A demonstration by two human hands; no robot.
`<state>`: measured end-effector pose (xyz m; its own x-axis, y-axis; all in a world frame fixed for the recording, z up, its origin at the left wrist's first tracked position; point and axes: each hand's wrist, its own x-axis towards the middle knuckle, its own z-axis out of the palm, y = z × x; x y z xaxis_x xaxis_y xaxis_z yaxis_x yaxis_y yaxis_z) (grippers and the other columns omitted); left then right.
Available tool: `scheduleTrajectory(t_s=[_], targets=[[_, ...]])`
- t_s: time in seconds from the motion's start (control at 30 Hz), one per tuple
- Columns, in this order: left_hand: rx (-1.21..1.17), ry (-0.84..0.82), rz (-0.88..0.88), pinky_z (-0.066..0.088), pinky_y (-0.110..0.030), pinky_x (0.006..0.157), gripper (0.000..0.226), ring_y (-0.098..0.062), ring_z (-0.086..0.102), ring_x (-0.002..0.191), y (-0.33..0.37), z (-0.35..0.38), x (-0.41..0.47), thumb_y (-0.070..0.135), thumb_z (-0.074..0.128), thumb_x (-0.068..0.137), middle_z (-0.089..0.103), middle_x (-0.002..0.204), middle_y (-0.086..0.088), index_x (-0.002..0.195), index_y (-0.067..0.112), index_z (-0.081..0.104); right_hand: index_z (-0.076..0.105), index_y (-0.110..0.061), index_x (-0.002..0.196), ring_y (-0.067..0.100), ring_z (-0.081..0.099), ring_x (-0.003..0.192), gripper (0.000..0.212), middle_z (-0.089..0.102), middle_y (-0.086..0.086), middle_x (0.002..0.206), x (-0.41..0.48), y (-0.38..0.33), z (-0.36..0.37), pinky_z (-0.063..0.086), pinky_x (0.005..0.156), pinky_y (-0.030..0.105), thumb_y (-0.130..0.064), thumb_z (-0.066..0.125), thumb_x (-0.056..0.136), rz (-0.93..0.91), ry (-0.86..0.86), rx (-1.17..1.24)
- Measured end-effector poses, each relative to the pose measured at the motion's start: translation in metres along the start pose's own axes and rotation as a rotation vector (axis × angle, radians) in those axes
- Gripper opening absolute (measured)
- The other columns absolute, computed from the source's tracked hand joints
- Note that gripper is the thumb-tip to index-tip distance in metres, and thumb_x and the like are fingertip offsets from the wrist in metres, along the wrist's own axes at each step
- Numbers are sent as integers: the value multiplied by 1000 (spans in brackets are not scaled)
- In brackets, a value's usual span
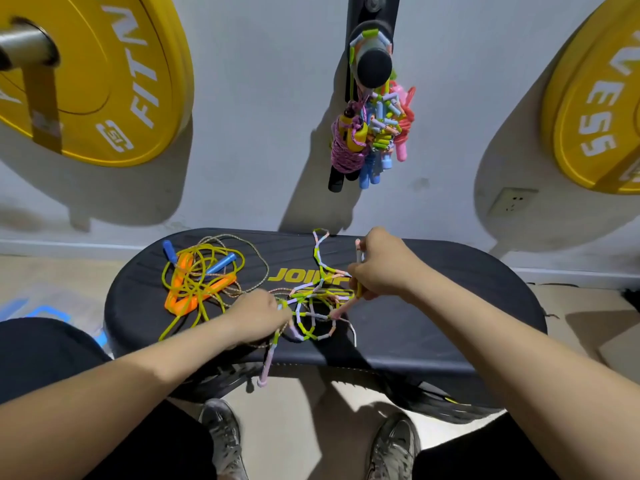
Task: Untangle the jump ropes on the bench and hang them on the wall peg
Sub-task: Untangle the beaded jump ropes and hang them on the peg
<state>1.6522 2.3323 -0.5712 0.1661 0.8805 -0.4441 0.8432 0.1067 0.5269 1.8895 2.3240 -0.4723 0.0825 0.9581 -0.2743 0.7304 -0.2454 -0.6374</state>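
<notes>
Beaded rope [311, 306] lies tangled mid-bench [433, 327], one end hanging over the front edge at 6 o'clock. The peg [374, 67] at 12 o'clock carries hung ropes [367, 133]. At the tangle's 9 o'clock, the yellow rope [194, 289] and blue-handled rope [221, 265] intertwine; bare bench lies at 3 o'clock. The left hand [258, 315] curls round beads at 9 o'clock, and the right hand [377, 268] grips a pink handle at 2 o'clock.
</notes>
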Motion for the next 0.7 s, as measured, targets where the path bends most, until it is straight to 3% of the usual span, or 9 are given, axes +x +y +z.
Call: scheduleTrajectory(t_s=[0.1, 0.17, 0.23, 0.33, 0.4, 0.47, 0.53, 0.63, 0.7], targets=[[-454, -13, 81, 48, -33, 77, 25, -34, 72, 81, 38, -28, -1, 25, 54, 101, 75, 68, -6, 90, 6, 65, 37, -14, 123, 41, 75, 81, 39, 71, 23, 98, -4, -6, -9, 64, 74, 57, -3, 59, 93, -109, 40, 0], [-741, -40, 156, 55, -35, 67, 17, -35, 67, 60, 59, -48, -5, 20, 57, 104, 63, 63, -6, 102, 5, 64, 51, -18, 114, 35, 76, 71, 26, 75, 18, 90, -7, -13, -15, 64, 70, 53, -4, 55, 93, -232, 66, -28], [-880, -83, 241, 56, -33, 58, 16, -22, 58, 55, 76, -64, -9, 16, 57, 105, 62, 70, -6, 116, 6, 66, 68, -15, 97, 28, 77, 62, 12, 78, 12, 76, -10, -22, -20, 66, 68, 49, -8, 59, 96, -294, 34, 35], [-851, -163, 331, 56, -27, 63, 36, -22, 61, 73, 90, -74, -15, 1, 56, 96, 71, 93, -7, 125, 18, 69, 75, -8, 95, 31, 80, 71, 11, 79, 15, 76, -14, -33, -24, 68, 73, 47, -6, 64, 95, -275, -59, 321], [-834, -277, 367, 50, -30, 70, 53, -32, 49, 87, 94, -76, -18, 0, 53, 80, 65, 102, -16, 126, 22, 68, 72, -7, 102, 35, 80, 77, 19, 80, 15, 82, -13, -37, -27, 67, 77, 50, 1, 58, 94, -305, -44, 437], [-761, -359, 410, 41, -43, 84, 57, -34, 48, 96, 94, -82, -19, 4, 56, 76, 61, 104, -20, 126, 27, 67, 71, -13, 103, 29, 80, 74, 19, 81, 8, 81, -9, -39, -29, 66, 79, 50, -2, 58, 94, -391, 64, 372], [-647, -375, 454, 46, -49, 89, 48, -33, 63, 93, 94, -90, -18, 10, 63, 83, 67, 97, -18, 126, 32, 65, 74, -20, 97, 11, 74, 65, 11, 77, -1, 72, -5, -37, -31, 60, 74, 35, -12, 67, 93, -505, 233, 167], [-550, -362, 502, 54, -41, 70, 40, -26, 59, 71, 98, -100, -18, 10, 59, 91, 63, 84, -10, 127, 27, 61, 74, -27, 89, 5, 59, 76, 4, 62, -9, 78, -2, -35, -33, 41, 68, 18, -23, 74, 87, -585, 439, -107], [-482, -316, 538, 49, -45, 60, 38, -29, 49, 63, 102, -108, -19, 10, 57, 89, 60, 81, -11, 125, 23, 59, 65, -24, 93, 7, 58, 93, 11, 61, -6, 94, 3, -37, -33, 46, 80, 21, -26, 72, 85, -540, 419, -35]])
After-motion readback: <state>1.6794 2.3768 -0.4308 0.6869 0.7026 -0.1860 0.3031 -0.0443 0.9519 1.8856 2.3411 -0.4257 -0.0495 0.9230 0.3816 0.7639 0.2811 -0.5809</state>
